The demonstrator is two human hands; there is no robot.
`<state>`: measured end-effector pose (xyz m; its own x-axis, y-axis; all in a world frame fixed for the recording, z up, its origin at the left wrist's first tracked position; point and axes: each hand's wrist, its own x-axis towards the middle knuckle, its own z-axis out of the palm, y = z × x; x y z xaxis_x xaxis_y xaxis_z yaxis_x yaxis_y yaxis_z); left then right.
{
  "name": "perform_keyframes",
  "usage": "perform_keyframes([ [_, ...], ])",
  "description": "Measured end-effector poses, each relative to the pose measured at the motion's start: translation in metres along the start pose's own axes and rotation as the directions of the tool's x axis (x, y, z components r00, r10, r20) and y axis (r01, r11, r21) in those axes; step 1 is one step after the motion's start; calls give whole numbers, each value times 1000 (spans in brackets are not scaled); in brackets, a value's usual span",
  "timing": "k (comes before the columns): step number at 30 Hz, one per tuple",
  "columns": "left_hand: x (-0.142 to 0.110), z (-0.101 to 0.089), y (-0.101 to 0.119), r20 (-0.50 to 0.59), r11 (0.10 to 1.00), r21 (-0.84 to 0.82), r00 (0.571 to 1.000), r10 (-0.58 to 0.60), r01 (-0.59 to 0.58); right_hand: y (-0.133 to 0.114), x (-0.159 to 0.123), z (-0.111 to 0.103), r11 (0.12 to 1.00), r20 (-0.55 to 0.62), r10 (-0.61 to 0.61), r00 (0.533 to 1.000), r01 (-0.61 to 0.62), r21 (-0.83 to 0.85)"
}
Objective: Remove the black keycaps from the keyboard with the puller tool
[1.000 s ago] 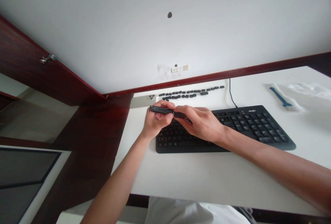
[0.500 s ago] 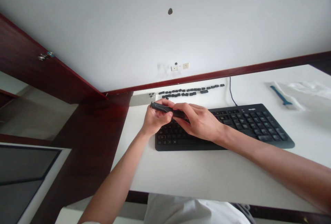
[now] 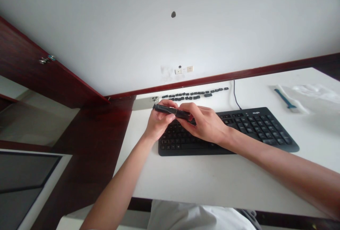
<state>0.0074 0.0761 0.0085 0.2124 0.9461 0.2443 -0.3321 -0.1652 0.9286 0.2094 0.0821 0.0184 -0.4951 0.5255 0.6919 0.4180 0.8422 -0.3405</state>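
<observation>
L hand (image 3: 159, 124) clenched on slim black tool (image 3: 164, 108), R hand (image 3: 204, 124) gripping its other end | both over kbd (image 3: 225, 141) L end | black keycaps (image 3: 195, 96) along far tabletop (image 3: 212, 180) edge

**One blurred brand mark, nothing else legible**

A small light brand mark (image 3: 256, 113) sits on the top edge of the black keyboard (image 3: 196, 146), above the number pad end. It is too small and soft to read with confidence; it may begin "logi". The pale legends on the keys (image 3: 180, 134) show as specks, with no letter or number clear. The loose black keycaps (image 3: 195, 96) are too small to show any characters. The white wall sockets (image 3: 183, 69) carry no readable print, and the slim black object (image 3: 166, 109) shows no legible marking.
</observation>
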Motion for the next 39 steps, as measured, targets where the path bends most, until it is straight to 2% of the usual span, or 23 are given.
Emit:
perform_keyframes([
  [8, -1, 2, 3, -4, 998, -13, 998, -56, 56, -1, 2, -4, 983, 64, 154, 986, -159, 95],
  [13, 0, 2, 1, -59, 998, -12, 997, -55, 55, -5, 7, -8, 939, 147, 270, 952, -294, 180],
  [18, 1, 1, 0, -78, 998, -15, 995, -65, 64, -5, 11, -9, 892, 177, 344, 922, -380, 246],
  [22, 2, 0, -1, -119, 990, -31, 983, -140, 138, -2, 9, -6, 918, 121, 320, 940, -339, 207],
  [26, 1, 1, -4, -87, 976, -88, 974, -207, 200, 0, 5, -2, 964, 77, 248, 966, -253, 75],
  [30, 1, 6, -5, -121, 973, -132, 972, -203, 187, -1, 3, 0, 979, 87, 201, 976, -202, 11],
  [34, 1, 10, -7, -136, 970, -159, 969, -208, 186, -1, 1, 2, 978, 113, 207, 972, -207, -15],
  [39, 1, 9, -8, -92, 956, -203, 968, -233, 211, -2, -2, 9, 976, 161, 216, 963, -210, -54],
])
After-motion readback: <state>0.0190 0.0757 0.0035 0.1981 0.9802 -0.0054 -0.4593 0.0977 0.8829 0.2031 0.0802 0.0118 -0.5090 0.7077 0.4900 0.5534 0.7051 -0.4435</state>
